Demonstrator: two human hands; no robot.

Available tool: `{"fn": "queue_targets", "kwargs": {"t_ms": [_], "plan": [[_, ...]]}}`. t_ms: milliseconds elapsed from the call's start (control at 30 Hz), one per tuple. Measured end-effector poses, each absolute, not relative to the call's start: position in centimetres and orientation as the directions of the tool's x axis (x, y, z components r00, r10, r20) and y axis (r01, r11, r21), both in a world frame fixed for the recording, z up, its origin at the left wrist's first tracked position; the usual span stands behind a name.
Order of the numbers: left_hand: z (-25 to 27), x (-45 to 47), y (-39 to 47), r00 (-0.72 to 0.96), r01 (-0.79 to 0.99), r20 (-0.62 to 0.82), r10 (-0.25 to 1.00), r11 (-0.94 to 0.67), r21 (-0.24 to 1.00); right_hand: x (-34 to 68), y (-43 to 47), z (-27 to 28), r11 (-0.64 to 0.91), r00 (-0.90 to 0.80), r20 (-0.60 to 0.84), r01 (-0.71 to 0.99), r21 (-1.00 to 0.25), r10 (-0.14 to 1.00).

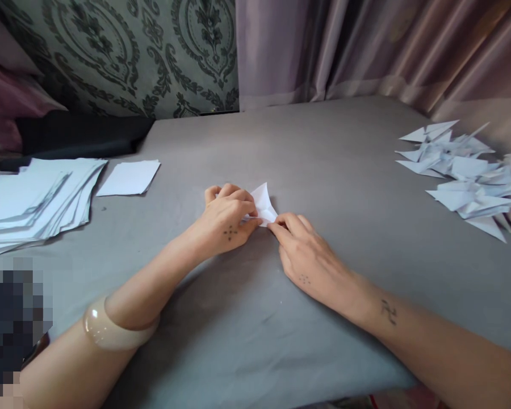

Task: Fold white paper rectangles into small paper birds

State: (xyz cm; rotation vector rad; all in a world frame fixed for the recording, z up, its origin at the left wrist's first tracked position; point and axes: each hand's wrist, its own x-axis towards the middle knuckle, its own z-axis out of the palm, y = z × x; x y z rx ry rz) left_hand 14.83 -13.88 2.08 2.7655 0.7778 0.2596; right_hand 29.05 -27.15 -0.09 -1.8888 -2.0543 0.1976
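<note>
A small piece of folded white paper point(263, 203) is at the middle of the grey-covered table, with one pointed corner standing up away from me. My left hand point(232, 218) is closed on its left side, thumb and fingers pinching the paper and covering part of it. My right hand point(300, 244) pinches the near right corner between thumb and fingertips. Both hands rest low over the cloth, close together. The folds under the left fingers are hidden.
Large white sheets point(38, 199) lie stacked at the left, beside a small pile of square white paper point(130, 178). Several folded paper shapes with sharp points point(464, 170) are heaped at the right. Behind the sheets lies a black cloth point(85, 133). Curtains point(323, 51) hang along the back edge.
</note>
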Motion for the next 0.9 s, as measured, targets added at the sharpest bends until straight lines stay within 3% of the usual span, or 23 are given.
{"fn": "queue_targets", "kwargs": {"t_ms": [267, 500, 900], "plan": [[2.0, 14.9, -13.5, 0.828, 0.494, 0.097, 0.553, -0.8, 0.341, 28.9, -27.2, 0.0, 0.102, -0.06, 0.143, 0.946, -0.307, 0.988], [1.4, 15.2, -13.6, 0.817, 0.514, 0.128, 0.562, -0.811, 0.278, 29.1, -27.0, -0.3, 0.11, -0.068, 0.143, 0.945, -0.309, 0.987], [3.1, 15.5, -13.9, 0.798, 0.541, 0.076, 0.598, -0.766, 0.346, 28.4, -27.1, 0.7, 0.106, -0.073, 0.112, 0.942, -0.318, 0.991]]}}
